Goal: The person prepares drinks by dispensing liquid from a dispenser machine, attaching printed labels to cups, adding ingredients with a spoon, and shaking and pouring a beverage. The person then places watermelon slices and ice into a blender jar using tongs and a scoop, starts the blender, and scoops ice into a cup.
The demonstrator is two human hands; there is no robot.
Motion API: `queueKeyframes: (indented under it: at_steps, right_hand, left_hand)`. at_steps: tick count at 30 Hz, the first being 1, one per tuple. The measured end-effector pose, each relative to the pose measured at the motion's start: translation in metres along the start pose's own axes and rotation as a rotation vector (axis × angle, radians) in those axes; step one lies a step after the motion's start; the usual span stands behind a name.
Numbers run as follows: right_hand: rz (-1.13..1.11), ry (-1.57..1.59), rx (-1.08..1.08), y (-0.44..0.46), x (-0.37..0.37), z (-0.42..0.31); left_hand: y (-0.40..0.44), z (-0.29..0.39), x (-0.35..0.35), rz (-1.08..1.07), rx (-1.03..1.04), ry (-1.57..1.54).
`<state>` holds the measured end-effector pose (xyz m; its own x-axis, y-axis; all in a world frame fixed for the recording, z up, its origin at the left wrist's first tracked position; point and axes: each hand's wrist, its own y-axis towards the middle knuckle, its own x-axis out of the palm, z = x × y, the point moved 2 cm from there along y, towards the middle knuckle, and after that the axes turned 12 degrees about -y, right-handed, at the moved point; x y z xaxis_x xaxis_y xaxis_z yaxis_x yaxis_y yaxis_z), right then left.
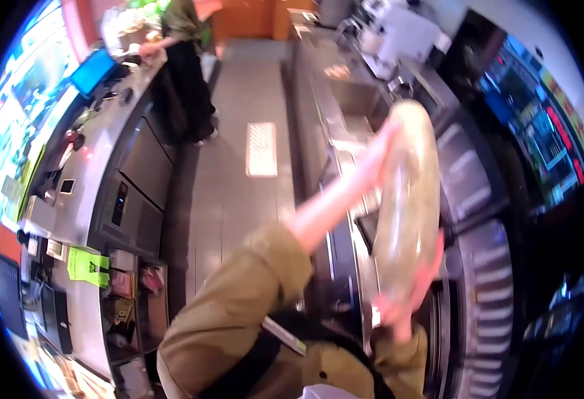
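Observation:
A long, clear, rounded container point(406, 199) with a pale look is held up in front of me, smeared by motion. It lies lengthwise away from my body, above the counter on the right. My left hand point(388, 147) is closed against the left side of its far end, the fingers partly hidden behind it. Around its near end, my right hand point(408, 299) is wrapped, with fingers along the right side. What is inside the container is too blurred to make out.
On the right runs a steel counter with a sink point(358, 100) and a tap point(400, 85). Left stands another counter point(116, 113) with a screen point(92, 72) and a green tag point(87, 266). Another person point(189, 66) stands at its far end. A floor mat point(261, 149) lies between.

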<state>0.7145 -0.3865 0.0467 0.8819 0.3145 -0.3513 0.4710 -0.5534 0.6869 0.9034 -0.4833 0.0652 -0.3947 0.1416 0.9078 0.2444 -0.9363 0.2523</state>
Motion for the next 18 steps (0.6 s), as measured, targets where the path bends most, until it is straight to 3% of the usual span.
queueKeyframes:
  at_steps: [1,4,5,9,12,14,15,18]
  right_hand:
    - [0.05,0.167,0.024,0.0,0.02,0.007]
    - [-0.215,0.512,-0.009,-0.006,0.022,0.016]
    - [-0.288,0.76,-0.006,0.005,0.023,0.016]
    - [-0.131,0.229,-0.058,0.006,0.037,0.012]
    - [-0.096,0.153,-0.05,0.013,0.043,0.016]
    - [-0.078,0.098,-0.028,0.019,0.039,0.015]
    - [-0.066,0.075,-0.058,0.018,0.038,0.018]
    - [-0.052,0.117,-0.116,0.015,0.046,0.015]
  left_hand:
    - [-0.004,0.013,0.001,-0.041,0.048,-0.004]
    - [0.017,0.03,-0.019,-0.038,0.046,-0.008]
    - [0.037,0.037,-0.036,0.017,0.008,-0.01]
    - [-0.034,0.066,0.014,-0.122,0.09,-0.148]
    - [0.016,0.067,-0.031,-0.077,0.149,-0.031]
    - [0.06,0.068,-0.063,0.079,0.031,-0.06]
    - [0.015,0.075,-0.017,0.035,-0.086,0.0]
    - [0.022,0.086,-0.02,-0.139,0.182,0.01]
